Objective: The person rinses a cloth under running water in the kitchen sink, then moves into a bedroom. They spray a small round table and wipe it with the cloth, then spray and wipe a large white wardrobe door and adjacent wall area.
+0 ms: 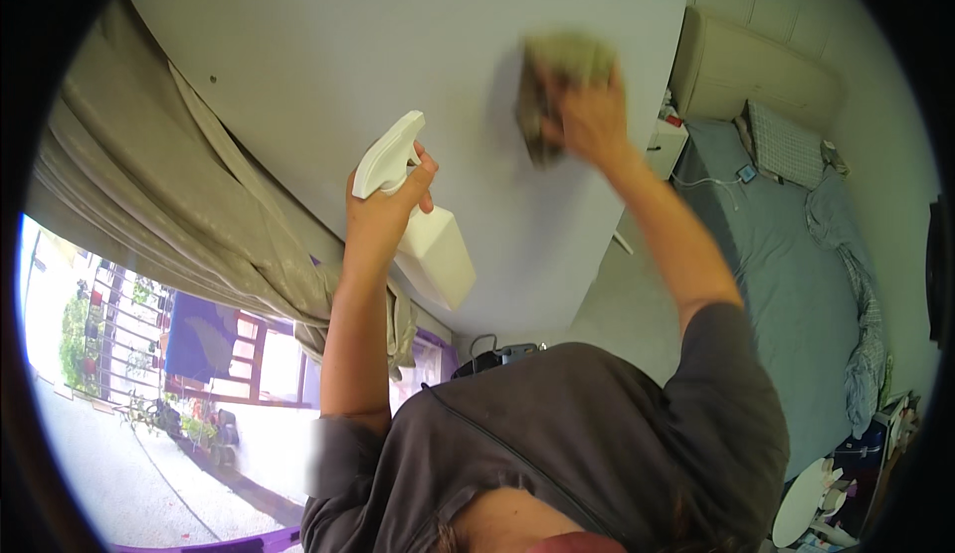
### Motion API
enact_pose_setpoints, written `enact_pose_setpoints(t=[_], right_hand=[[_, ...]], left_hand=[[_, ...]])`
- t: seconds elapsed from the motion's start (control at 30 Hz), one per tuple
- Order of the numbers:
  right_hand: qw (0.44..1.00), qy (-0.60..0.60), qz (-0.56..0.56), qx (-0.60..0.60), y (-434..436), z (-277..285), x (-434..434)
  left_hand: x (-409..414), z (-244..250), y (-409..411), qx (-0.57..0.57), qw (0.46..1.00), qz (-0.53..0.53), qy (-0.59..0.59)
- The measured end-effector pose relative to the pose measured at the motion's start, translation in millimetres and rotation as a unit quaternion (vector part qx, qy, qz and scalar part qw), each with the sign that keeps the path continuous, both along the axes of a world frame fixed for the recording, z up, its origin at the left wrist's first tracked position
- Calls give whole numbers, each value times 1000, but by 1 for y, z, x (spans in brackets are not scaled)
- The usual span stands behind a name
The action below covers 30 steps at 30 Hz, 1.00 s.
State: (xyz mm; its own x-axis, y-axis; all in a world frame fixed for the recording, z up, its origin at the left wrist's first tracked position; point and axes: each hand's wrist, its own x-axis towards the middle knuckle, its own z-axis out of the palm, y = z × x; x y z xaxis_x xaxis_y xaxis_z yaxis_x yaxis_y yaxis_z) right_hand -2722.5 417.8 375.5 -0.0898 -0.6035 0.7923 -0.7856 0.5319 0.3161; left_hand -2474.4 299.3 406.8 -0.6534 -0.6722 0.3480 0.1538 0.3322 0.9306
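A white plastic spray bottle (440, 254) is in my left hand (395, 195), gripped round the neck below its trigger head, in front of a pale flat panel (336, 53). My right hand (589, 120) presses a greyish-green cloth (552, 83) on the panel, to the right of the bottle; cloth and fingers are blurred. The cloth hides part of the fingers. A small round fitting (213, 78) shows on the panel's left part.
A beige curtain (186, 202) hangs at the left beside a bright window. Rightward stand a bed with a blue sheet (776, 292) and a white bedside cabinet (666, 146). A round white object (802, 504) lies at the lower right.
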Motion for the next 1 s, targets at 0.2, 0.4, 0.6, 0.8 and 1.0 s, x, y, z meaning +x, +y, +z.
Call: enact_pose_setpoints(t=[0.2,0.4,0.6,0.8,1.0], right_hand=[[931,38,329,-152,-85,79,23],[889,193,261,323,-30,-141,-2],[951,186,246,-13,-21,29,-41],[976,109,51,-182,4,38,-18],[939,-193,241,150,109,-240,-35]], left_hand=[[3,-16,-3,10,999,3,31],[18,-26,-9,24,999,19,-10],[29,-29,-5,0,999,39,-17],[12,-25,6,-10,1000,10,-20],[-12,-22,29,14,997,-52,-53]])
